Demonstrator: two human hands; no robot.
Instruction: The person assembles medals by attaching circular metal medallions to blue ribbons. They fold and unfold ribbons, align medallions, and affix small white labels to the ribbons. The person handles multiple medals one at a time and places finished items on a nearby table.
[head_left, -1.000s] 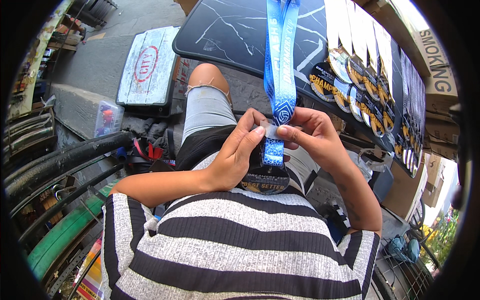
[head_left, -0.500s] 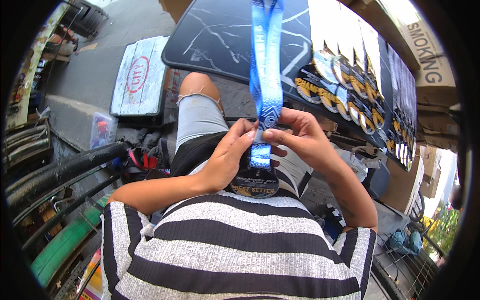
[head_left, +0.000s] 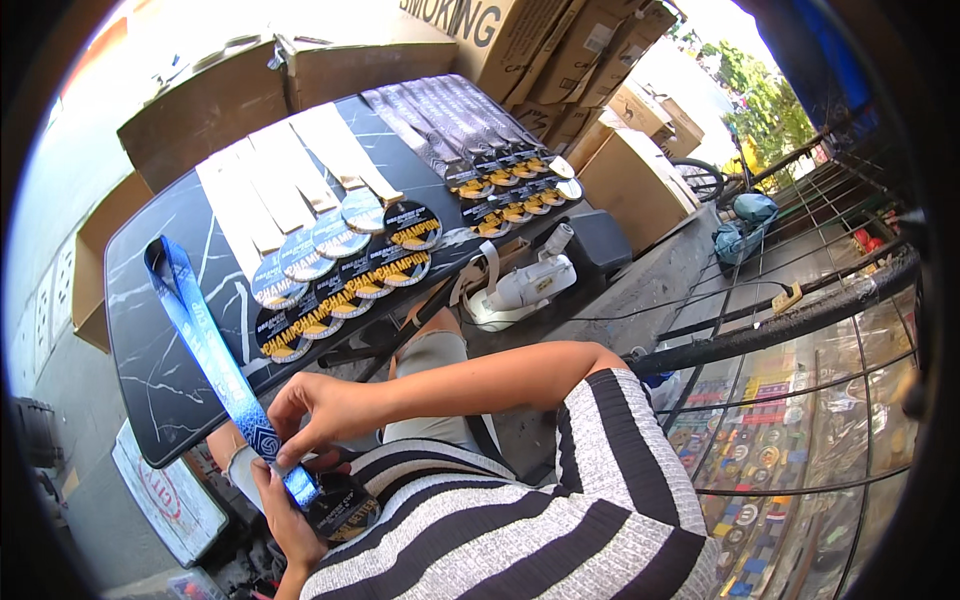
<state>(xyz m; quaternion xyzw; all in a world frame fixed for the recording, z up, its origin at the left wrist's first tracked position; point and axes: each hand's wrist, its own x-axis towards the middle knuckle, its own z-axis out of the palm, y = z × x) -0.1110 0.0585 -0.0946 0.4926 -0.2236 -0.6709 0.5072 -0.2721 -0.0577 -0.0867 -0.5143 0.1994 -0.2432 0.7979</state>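
A blue and white patterned medal ribbon (head_left: pixel 218 362) runs from my hands up to a loop over the near left part of the dark table. At its lower end a round dark medal (head_left: pixel 345 508) rests against my striped shirt. My left hand (head_left: pixel 288 520) is closed, thumb and fingers pinching the ribbon just above the medal. My right hand (head_left: pixel 322 408) comes across from the right and pinches the same stretch of ribbon. Some fingertips are hidden behind the ribbon.
On the black marble-patterned table (head_left: pixel 165 390), round medals with white ribbons (head_left: pixel 265 205) overlap in rows. Medals with grey ribbons (head_left: pixel 425 120) lie farther right. Cardboard boxes (head_left: pixel 375 70) stand behind. A white handheld device (head_left: pixel 525 290) sits beside the table; a wire rack (head_left: pixel 800 390) is at right.
The view has swung to the right, so the table and its medals now show more fully. Both hands still pinch the ribbon near the medal.
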